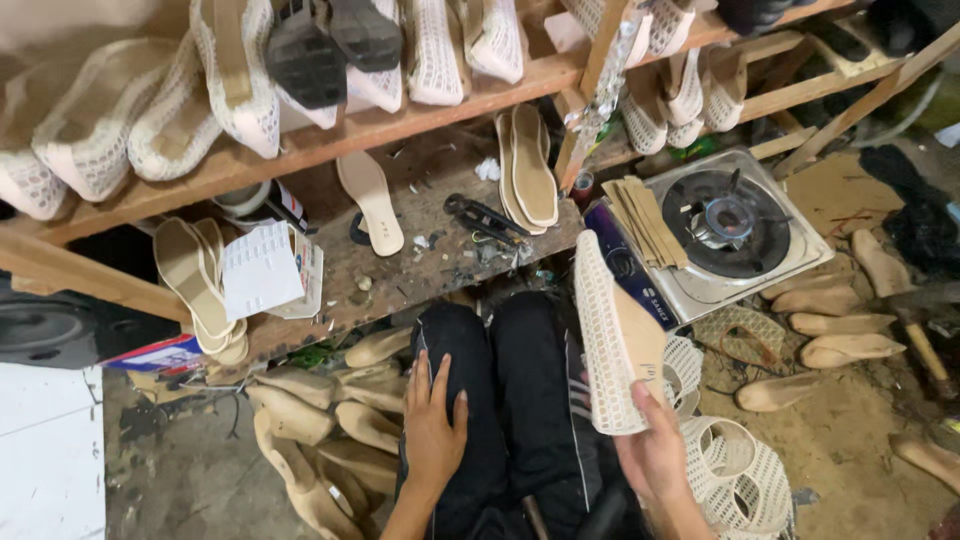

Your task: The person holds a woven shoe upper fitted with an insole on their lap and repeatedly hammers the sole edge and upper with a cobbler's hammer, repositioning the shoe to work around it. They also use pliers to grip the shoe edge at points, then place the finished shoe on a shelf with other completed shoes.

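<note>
Right, the white mesh shoe upper on its wooden last [610,335] is up in the right hand [655,450], fingers closed round its lower end. Its long axis runs up and away, toe toward the near-left corner of the small gas stove [735,225], sole facing right. The left hand [432,425] lies flat and spread on the dark-trousered left knee [455,360], holding nothing, a knee's breadth off, so the right is plainly nearer. Bare wooden lasts [300,420] lie heaped below the workbench's front edge [330,330].
</note>
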The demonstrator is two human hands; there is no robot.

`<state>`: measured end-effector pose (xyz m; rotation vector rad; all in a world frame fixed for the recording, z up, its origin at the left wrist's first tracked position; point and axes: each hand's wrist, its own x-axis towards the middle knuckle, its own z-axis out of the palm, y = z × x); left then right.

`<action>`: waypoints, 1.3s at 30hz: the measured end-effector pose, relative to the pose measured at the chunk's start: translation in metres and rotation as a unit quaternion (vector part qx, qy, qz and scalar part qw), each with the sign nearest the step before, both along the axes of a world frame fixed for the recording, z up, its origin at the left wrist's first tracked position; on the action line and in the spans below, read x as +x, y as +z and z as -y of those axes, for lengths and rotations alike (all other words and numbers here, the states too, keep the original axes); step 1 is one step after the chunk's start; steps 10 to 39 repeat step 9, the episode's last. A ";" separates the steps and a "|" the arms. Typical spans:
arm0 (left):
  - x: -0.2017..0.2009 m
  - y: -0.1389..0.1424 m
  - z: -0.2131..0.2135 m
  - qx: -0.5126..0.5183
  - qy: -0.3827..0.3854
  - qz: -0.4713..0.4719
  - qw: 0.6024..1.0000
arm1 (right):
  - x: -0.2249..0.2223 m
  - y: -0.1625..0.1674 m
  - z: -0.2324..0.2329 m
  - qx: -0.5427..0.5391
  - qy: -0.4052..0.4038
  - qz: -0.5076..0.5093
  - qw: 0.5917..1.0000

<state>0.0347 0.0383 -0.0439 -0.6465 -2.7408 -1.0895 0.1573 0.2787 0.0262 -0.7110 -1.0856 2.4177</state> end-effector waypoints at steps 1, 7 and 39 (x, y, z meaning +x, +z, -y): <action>-0.002 -0.001 0.002 -0.002 0.009 0.011 1.000 | -0.004 0.011 -0.015 0.020 -0.017 -0.002 1.000; -0.012 -0.006 0.013 0.013 0.039 0.046 0.998 | -0.048 0.093 -0.119 0.235 -0.096 -0.112 0.961; -0.012 -0.011 0.014 0.031 0.042 0.046 0.998 | -0.075 0.128 -0.158 0.303 -0.087 -0.135 0.939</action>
